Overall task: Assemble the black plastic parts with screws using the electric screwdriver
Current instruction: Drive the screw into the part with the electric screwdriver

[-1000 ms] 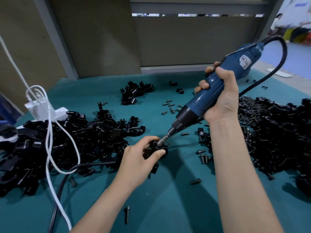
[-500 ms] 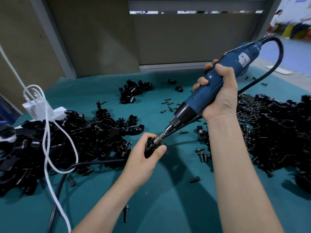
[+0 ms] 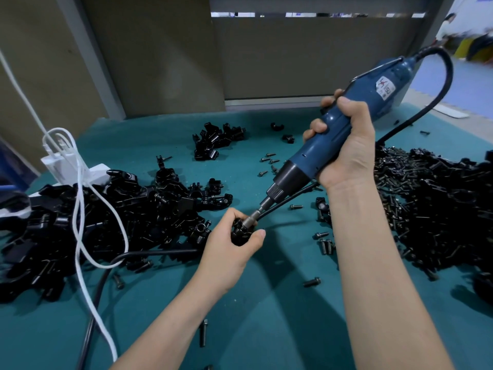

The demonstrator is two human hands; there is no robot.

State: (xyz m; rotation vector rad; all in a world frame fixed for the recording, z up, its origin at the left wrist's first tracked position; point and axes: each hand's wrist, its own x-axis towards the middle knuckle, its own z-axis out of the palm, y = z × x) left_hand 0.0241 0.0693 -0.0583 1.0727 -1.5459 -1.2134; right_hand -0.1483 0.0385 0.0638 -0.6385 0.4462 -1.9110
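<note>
My left hand (image 3: 231, 245) pinches a small black plastic part (image 3: 241, 232) just above the green table, thumb on its right side. My right hand (image 3: 346, 145) grips the blue electric screwdriver (image 3: 330, 141), which slants down to the left. Its metal bit (image 3: 252, 218) presses into the top of the held part. The screw under the bit is hidden. Loose black screws (image 3: 324, 243) lie to the right of the part.
A big heap of black parts (image 3: 112, 217) fills the left side, crossed by a white cable (image 3: 80, 209) and a black cord (image 3: 128, 257). Another large heap (image 3: 437, 209) lies right. A small cluster (image 3: 216, 141) sits at the back. A white power strip (image 3: 77, 172) stands far left.
My left hand has lifted the part slightly and shifted left. The screwdriver followed, its bit staying in the part. The view has tilted a little.
</note>
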